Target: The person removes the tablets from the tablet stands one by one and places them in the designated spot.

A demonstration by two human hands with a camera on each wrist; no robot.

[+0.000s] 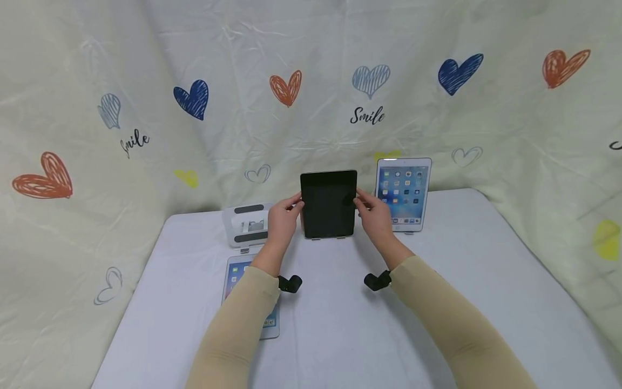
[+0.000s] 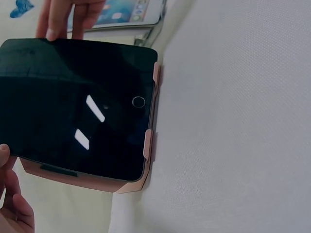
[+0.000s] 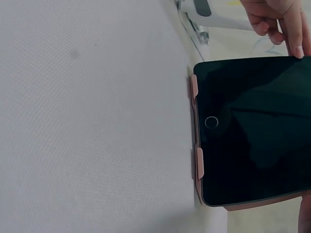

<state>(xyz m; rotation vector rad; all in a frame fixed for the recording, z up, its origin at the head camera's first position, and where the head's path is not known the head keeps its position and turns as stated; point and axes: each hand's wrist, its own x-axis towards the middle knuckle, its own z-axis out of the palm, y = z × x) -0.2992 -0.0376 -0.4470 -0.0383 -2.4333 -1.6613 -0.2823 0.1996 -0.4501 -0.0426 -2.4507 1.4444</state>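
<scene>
A black tablet (image 1: 328,204) with a dark screen leans upright on a pink stand (image 2: 92,182). Two small pink hooks (image 2: 147,145) catch its lower edge, beside the round home button. My left hand (image 1: 284,220) pinches the tablet's left edge, thumb at the front and fingers behind. At the opposite edge, my right hand (image 1: 376,217) grips it the same way. Part of each hand's fingers is hidden behind the tablet.
On the right, a white tablet (image 1: 403,192) with a lit screen stands upright. To the left is a white stand (image 1: 227,229) with dark pads. Another lit white tablet (image 1: 236,270) lies before it, partly under my left forearm. A curtain with hearts (image 1: 286,89) hangs behind the table (image 1: 330,324).
</scene>
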